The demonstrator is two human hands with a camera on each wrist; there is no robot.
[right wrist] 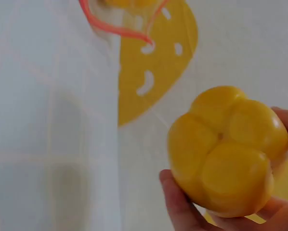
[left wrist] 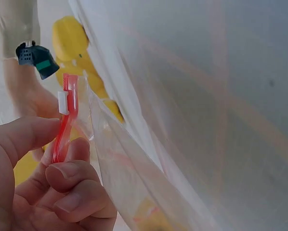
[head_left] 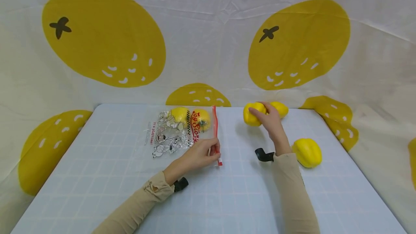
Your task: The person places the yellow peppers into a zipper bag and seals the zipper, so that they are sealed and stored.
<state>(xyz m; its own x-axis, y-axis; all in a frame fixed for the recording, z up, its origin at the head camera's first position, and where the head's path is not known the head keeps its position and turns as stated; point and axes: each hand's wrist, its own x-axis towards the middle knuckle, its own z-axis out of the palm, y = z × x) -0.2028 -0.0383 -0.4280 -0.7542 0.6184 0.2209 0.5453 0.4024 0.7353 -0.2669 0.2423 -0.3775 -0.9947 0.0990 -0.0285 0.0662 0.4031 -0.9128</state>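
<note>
My left hand pinches the red zip edge of a clear printed zip bag, near its white slider. Inside the bag lie two yellow fruits or peppers, seen through the plastic. To the right of the bag, my right hand grips a yellow bell pepper between thumb and fingers, held above the table. The pepper's lobed bottom faces the right wrist camera. Behind that hand sits another yellow piece, partly hidden. One more yellow bell pepper rests beside the right sleeve.
A pale gridded cloth covers the table. Behind it hangs a white curtain printed with big yellow fruits. Each wrist carries a small black camera, one of them by the right sleeve.
</note>
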